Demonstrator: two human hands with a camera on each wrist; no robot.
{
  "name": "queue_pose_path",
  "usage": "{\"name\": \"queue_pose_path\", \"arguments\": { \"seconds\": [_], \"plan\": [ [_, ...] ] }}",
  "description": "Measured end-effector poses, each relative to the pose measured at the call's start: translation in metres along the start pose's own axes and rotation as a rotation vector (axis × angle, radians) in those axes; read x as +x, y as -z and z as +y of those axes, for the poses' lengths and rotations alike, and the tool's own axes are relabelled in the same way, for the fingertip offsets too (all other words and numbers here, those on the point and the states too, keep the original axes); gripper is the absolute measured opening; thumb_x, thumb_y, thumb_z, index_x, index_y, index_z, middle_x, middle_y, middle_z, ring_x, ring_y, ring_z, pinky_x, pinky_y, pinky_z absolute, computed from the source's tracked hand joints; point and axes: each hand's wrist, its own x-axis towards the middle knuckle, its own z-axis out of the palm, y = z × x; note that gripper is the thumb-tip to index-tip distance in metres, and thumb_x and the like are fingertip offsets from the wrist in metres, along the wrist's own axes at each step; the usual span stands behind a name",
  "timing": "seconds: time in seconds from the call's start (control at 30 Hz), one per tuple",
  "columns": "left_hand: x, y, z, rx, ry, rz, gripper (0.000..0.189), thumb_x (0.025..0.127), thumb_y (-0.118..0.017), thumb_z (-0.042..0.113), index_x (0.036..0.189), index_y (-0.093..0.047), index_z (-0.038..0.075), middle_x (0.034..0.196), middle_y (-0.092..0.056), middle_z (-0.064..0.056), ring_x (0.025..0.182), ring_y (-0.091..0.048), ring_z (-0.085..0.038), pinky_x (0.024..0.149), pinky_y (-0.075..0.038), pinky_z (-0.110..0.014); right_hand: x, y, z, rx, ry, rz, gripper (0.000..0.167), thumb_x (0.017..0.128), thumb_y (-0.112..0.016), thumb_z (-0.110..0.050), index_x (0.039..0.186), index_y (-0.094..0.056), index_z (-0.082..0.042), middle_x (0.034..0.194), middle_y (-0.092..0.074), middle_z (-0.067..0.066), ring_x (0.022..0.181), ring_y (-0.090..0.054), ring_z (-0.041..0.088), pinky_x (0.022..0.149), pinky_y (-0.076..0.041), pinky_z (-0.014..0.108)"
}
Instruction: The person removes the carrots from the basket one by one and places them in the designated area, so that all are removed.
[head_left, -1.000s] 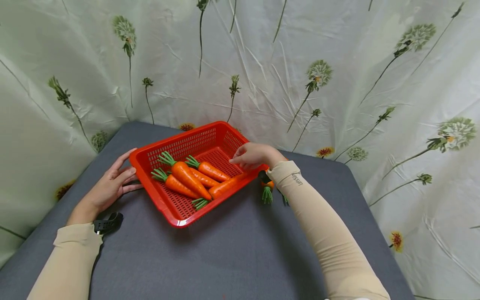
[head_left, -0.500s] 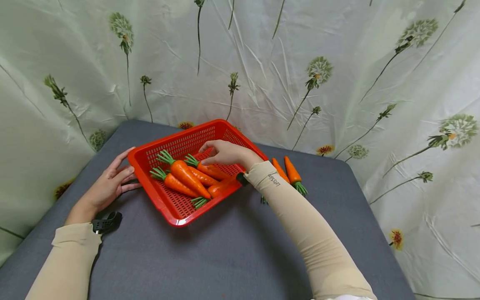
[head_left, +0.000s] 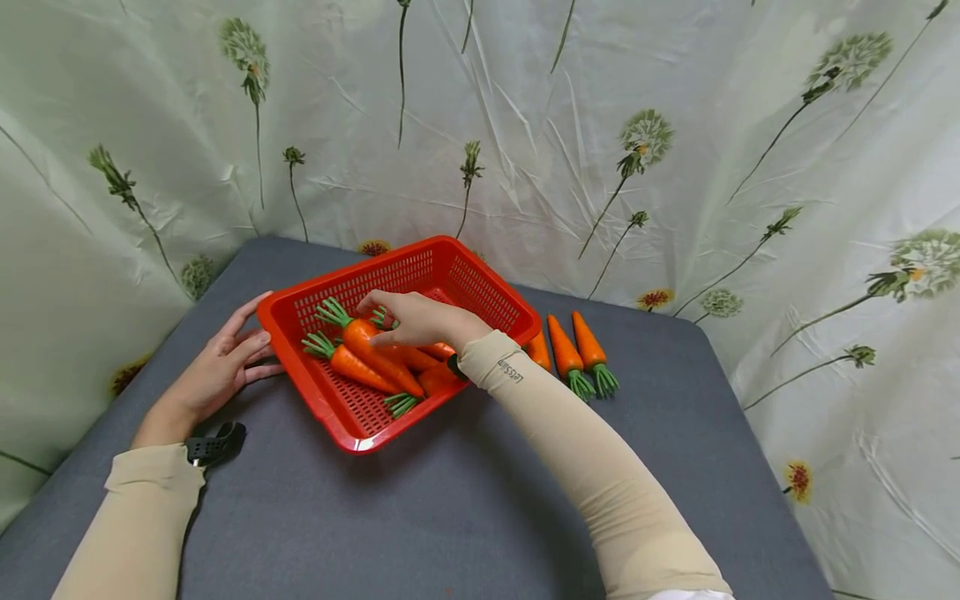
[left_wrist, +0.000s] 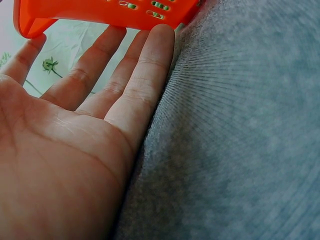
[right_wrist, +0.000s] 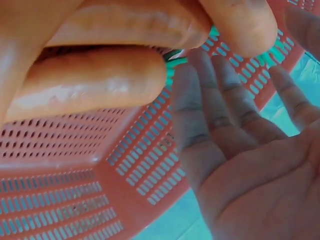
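Observation:
A red slotted basket holds several orange carrots with green tops. My left hand is at its left end, fingers fairly straight and fingertips at the wall, as the left wrist view also shows. Inside the basket, my right hand reaches over the carrots, with its fingers spread around the top of one carrot. In the right wrist view the fingers lie extended beside the green stems, and two carrots lie side by side near them. The hand covers part of the carrots in the head view.
Three more carrots lie on the grey table just right of the basket, one partly hidden by the basket's rim. A white curtain printed with flowers hangs behind and around the table.
My right hand has moved left across the basket, from its right end to over the carrots, uncovering the carrots on the table. The left hand has stayed at the basket's left end.

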Motion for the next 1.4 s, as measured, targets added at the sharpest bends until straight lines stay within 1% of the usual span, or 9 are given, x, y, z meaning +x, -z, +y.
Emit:
{"name": "queue_pose_path", "arguments": {
  "seconds": [0.1, 0.3, 0.6, 0.77, 0.87, 1.07, 1.2, 1.3, 1.4],
  "plan": [
    [-0.001, 0.001, 0.001, -0.004, 0.002, 0.005, 0.066, 0.116, -0.043, 0.009, 0.173, -0.019, 0.032, 0.141, -0.06, 0.012, 0.116, -0.073, -0.003, 0.089, -0.065, -0.027, 0.005, -0.003, -0.006, 0.007, -0.015, 0.002, 0.056, 0.104, -0.072, -0.03, 0.153, -0.048, -0.018, 0.141, -0.063, 0.003, 0.116, -0.062, 0.018, 0.096, -0.051, 0.027],
    [-0.001, 0.0, 0.001, -0.003, -0.001, -0.001, 0.066, 0.116, -0.043, 0.009, 0.173, -0.017, 0.03, 0.141, -0.06, 0.012, 0.117, -0.073, -0.003, 0.089, -0.065, -0.027, 0.013, -0.01, -0.013, 0.016, -0.076, -0.014, 0.057, 0.104, -0.073, -0.028, 0.153, -0.046, -0.017, 0.147, -0.06, 0.003, 0.124, -0.059, 0.015, 0.108, -0.05, 0.029],
    [0.001, -0.001, 0.0, -0.005, -0.002, -0.009, 0.066, 0.116, -0.043, 0.009, 0.173, -0.019, 0.033, 0.143, -0.06, 0.013, 0.118, -0.072, -0.003, 0.091, -0.064, -0.027, 0.013, -0.007, -0.013, 0.031, -0.128, -0.033, 0.058, 0.104, -0.072, -0.025, 0.154, -0.042, -0.019, 0.152, -0.057, 0.005, 0.128, -0.059, 0.016, 0.113, -0.049, 0.034],
    [0.001, -0.001, 0.001, 0.006, 0.017, 0.009, 0.067, 0.116, -0.044, 0.01, 0.173, -0.017, 0.031, 0.142, -0.059, 0.014, 0.118, -0.072, -0.002, 0.09, -0.065, -0.027, 0.011, 0.002, -0.007, 0.057, -0.168, -0.036, 0.06, 0.104, -0.072, -0.027, 0.155, -0.042, -0.018, 0.144, -0.059, 0.005, 0.113, -0.061, 0.018, 0.1, -0.051, 0.031],
    [0.001, -0.001, 0.001, 0.012, 0.023, 0.02, 0.067, 0.116, -0.045, 0.011, 0.173, -0.017, 0.03, 0.142, -0.059, 0.013, 0.117, -0.072, -0.001, 0.089, -0.065, -0.027, 0.009, 0.007, -0.003, 0.058, -0.213, -0.031, 0.06, 0.105, -0.071, -0.027, 0.156, -0.041, -0.02, 0.141, -0.06, 0.006, 0.109, -0.062, 0.019, 0.094, -0.054, 0.03],
    [0.001, -0.001, 0.002, 0.005, 0.014, 0.019, 0.067, 0.116, -0.045, 0.01, 0.173, -0.018, 0.03, 0.141, -0.059, 0.011, 0.117, -0.072, -0.002, 0.089, -0.065, -0.027, 0.002, 0.012, 0.001, 0.114, -0.323, 0.01, 0.059, 0.106, -0.068, -0.025, 0.158, -0.04, -0.017, 0.142, -0.059, 0.009, 0.113, -0.063, 0.019, 0.087, -0.058, 0.028],
    [0.001, -0.001, 0.002, -0.007, 0.005, 0.012, 0.067, 0.116, -0.044, 0.01, 0.173, -0.017, 0.029, 0.14, -0.06, 0.012, 0.117, -0.073, -0.002, 0.089, -0.065, -0.028, 0.001, 0.01, 0.002, 0.181, -0.381, 0.051, 0.055, 0.107, -0.067, -0.024, 0.154, -0.041, -0.013, 0.138, -0.061, 0.011, 0.112, -0.065, 0.019, 0.086, -0.06, 0.027],
    [0.001, -0.001, 0.002, -0.01, 0.005, 0.006, 0.067, 0.116, -0.044, 0.01, 0.173, -0.018, 0.03, 0.14, -0.061, 0.012, 0.117, -0.073, -0.002, 0.089, -0.065, -0.028, 0.001, 0.006, 0.002, 0.229, -0.405, 0.064, 0.053, 0.107, -0.067, -0.024, 0.152, -0.042, -0.01, 0.136, -0.061, 0.013, 0.11, -0.067, 0.02, 0.084, -0.062, 0.027],
    [0.001, -0.001, 0.001, -0.009, 0.005, -0.001, 0.067, 0.116, -0.044, 0.009, 0.173, -0.017, 0.029, 0.139, -0.062, 0.012, 0.117, -0.073, -0.003, 0.09, -0.065, -0.028, 0.002, 0.002, 0.0, 0.24, -0.411, 0.056, 0.053, 0.106, -0.069, -0.024, 0.15, -0.042, -0.009, 0.134, -0.061, 0.013, 0.107, -0.069, 0.021, 0.081, -0.064, 0.026]
  ]
}}
